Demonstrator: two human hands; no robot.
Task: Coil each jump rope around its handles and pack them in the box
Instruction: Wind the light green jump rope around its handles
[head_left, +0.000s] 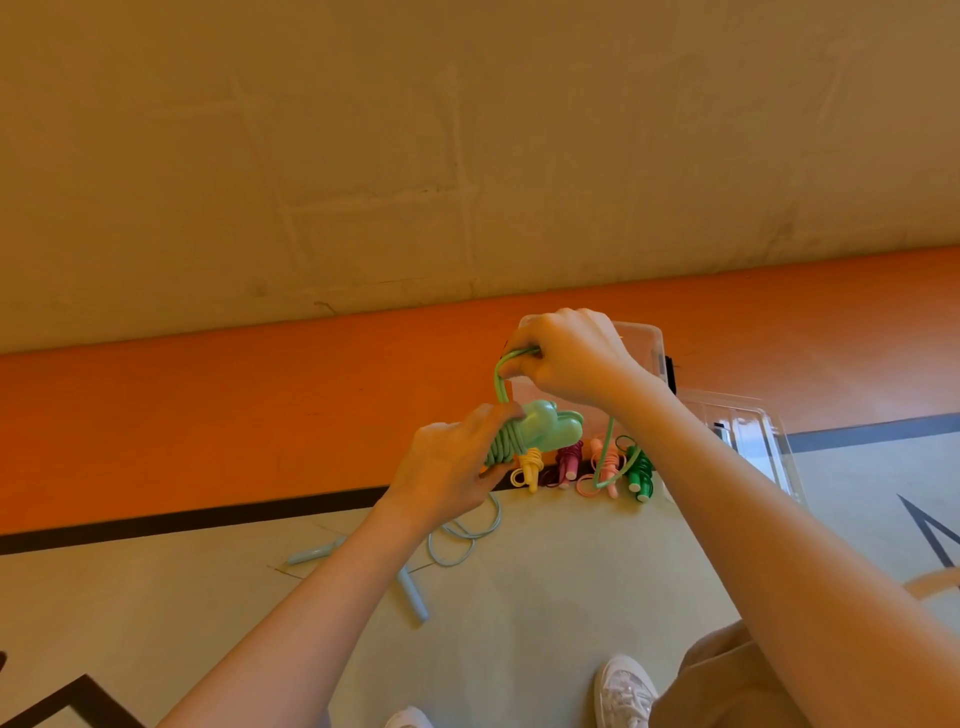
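Nearest the camera: white sneaker (626, 691) at bottom, w/ a tan trouser leg (727, 686) beside it on the right. Both sit on the pale floor (545, 597), which has black tape lines.

Further out, on the floor left of centre, lies an uncoiled light-blue jump rope (457, 540); its two handles are near the left forearm, cord in loose loops.

Mid-air above that, left hand (447, 467) grips the mint-green jump rope (540, 431) by its paired handles. Fingers curled round the wrapped section, thumb on top; several turns of cord already wound tight around the handles.

Right hand (571, 358) is higher up, fingers curled, pinching a loop of the same green cord. The cord runs down from it to the bundle; a free strand hangs down past the right wrist.

Beyond the hands, a row of coiled ropes on the floor: yellow rope (530, 467), maroon rope (566, 462), pink rope (605, 467), dark-green rope (639, 473), all near each other.

Just behind them stands the clear plastic box (649, 353), partly hidden by the right hand. Its clear lid (748, 436) lies just right of it.

Farthest: orange floor band (208, 405), then beige wall (467, 156).
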